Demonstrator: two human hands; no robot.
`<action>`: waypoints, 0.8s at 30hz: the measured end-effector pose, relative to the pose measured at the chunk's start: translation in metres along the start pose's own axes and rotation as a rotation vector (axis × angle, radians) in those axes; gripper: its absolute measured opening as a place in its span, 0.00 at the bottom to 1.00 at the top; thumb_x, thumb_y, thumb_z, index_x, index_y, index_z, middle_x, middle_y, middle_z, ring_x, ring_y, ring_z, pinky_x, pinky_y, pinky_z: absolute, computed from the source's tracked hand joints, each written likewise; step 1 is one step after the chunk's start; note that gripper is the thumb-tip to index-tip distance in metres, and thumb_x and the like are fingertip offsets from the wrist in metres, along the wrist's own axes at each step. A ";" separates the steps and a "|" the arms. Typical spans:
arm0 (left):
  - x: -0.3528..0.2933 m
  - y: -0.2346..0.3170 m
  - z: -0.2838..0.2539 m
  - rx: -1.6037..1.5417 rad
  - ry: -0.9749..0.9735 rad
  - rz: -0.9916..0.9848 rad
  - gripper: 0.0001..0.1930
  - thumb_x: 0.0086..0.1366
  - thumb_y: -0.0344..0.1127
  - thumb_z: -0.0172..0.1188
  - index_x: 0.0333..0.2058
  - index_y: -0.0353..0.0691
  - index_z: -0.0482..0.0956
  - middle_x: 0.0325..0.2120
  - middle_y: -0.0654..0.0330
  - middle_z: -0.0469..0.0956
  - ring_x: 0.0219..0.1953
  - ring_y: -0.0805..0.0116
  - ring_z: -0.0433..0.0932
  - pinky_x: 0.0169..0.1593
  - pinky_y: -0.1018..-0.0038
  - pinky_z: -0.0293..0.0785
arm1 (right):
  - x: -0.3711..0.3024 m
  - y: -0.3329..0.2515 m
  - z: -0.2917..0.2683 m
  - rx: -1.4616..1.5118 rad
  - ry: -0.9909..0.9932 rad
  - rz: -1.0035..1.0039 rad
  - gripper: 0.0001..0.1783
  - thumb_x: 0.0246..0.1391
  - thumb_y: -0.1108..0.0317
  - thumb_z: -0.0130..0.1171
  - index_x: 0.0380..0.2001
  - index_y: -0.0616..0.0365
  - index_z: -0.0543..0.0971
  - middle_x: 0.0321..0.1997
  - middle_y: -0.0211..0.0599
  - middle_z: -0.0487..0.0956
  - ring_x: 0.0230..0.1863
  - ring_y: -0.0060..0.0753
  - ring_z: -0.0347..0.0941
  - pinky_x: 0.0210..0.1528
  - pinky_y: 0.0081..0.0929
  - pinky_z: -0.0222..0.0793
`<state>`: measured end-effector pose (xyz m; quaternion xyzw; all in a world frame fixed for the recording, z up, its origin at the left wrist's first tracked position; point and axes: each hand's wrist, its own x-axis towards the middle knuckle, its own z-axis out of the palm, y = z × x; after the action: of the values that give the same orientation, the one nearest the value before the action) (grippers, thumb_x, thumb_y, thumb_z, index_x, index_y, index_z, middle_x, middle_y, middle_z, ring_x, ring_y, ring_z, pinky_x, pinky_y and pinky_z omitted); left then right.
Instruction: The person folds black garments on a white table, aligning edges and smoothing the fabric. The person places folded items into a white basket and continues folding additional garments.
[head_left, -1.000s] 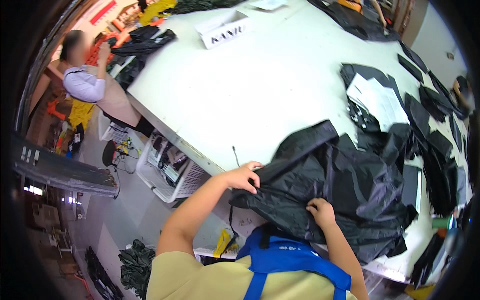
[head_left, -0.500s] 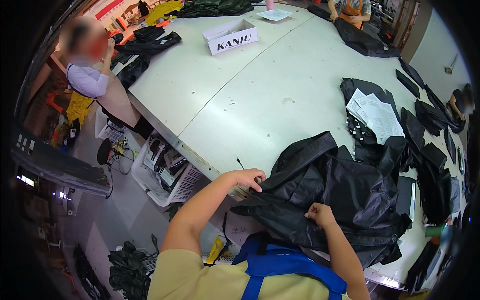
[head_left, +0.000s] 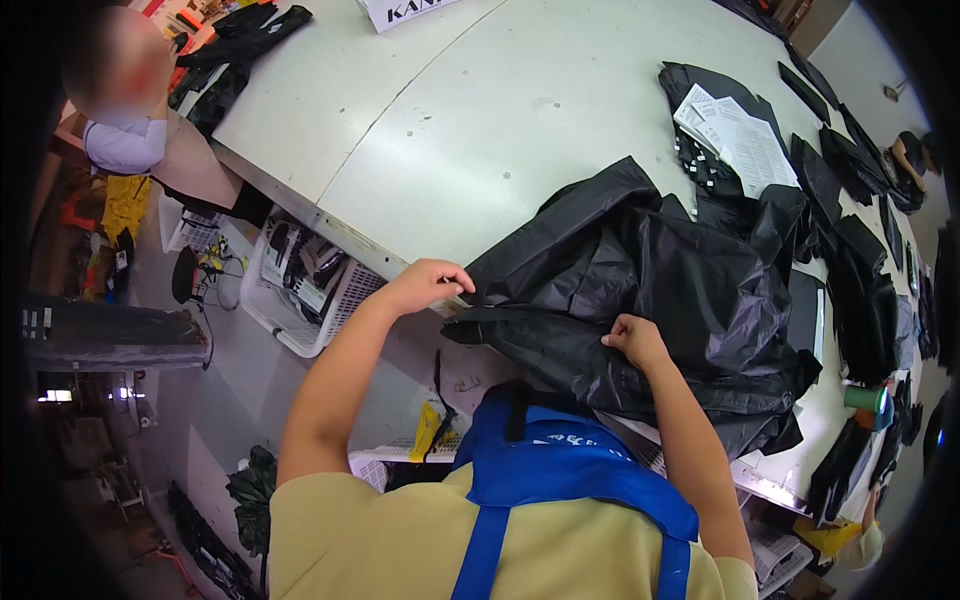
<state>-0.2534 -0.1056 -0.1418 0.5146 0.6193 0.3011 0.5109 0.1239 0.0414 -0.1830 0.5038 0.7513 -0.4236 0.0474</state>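
Note:
A large black garment (head_left: 685,290) of thin, slightly shiny fabric lies crumpled over the table's near edge in front of me. At its left end, my left hand (head_left: 432,287) has curled fingers pinching the edge of the fabric. Toward the middle, my right hand (head_left: 640,342) is closed, thumb and fingers gripping a fold on the near side. A long narrow section of the garment stretches between both hands. What lies under the folds is hidden.
White papers (head_left: 735,140) lie on a dark stack beyond the garment. More black pieces (head_left: 860,290) line the right side. A white plastic basket (head_left: 300,290) stands below the table edge (head_left: 350,235) at left. A person (head_left: 135,140) stands at the far left.
My view has tilted downward, so the table and garment sit higher in the picture. Both hands stay at nearly the same places on the fabric.

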 end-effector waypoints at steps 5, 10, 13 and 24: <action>-0.032 0.025 0.010 0.079 -0.168 0.084 0.23 0.50 0.29 0.61 0.48 0.43 0.78 0.37 0.64 0.74 0.30 0.71 0.72 0.40 0.78 0.70 | 0.000 0.006 0.001 -0.012 -0.001 0.008 0.14 0.41 0.63 0.71 0.24 0.59 0.77 0.20 0.38 0.77 0.24 0.32 0.73 0.32 0.30 0.68; -0.036 0.017 0.023 0.201 0.092 0.178 0.17 0.54 0.29 0.63 0.45 0.45 0.81 0.32 0.59 0.76 0.32 0.66 0.75 0.38 0.76 0.71 | -0.001 0.002 0.001 -0.004 -0.010 0.021 0.14 0.41 0.63 0.71 0.24 0.59 0.77 0.20 0.36 0.76 0.24 0.30 0.72 0.31 0.29 0.68; -0.032 0.013 0.029 0.237 0.108 0.202 0.13 0.56 0.29 0.63 0.42 0.44 0.82 0.32 0.57 0.77 0.33 0.63 0.76 0.37 0.74 0.71 | -0.001 0.005 0.002 0.013 -0.010 0.014 0.14 0.42 0.63 0.71 0.25 0.59 0.77 0.20 0.35 0.76 0.24 0.29 0.72 0.31 0.29 0.68; -0.033 0.027 0.022 0.359 0.135 0.312 0.11 0.52 0.31 0.68 0.37 0.44 0.85 0.21 0.60 0.71 0.23 0.67 0.69 0.28 0.74 0.66 | -0.001 0.002 -0.002 0.032 -0.023 0.028 0.14 0.41 0.64 0.71 0.24 0.59 0.77 0.20 0.35 0.76 0.24 0.28 0.72 0.32 0.28 0.68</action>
<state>-0.2250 -0.1323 -0.1130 0.6654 0.6086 0.2949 0.3161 0.1264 0.0419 -0.1825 0.5101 0.7367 -0.4406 0.0542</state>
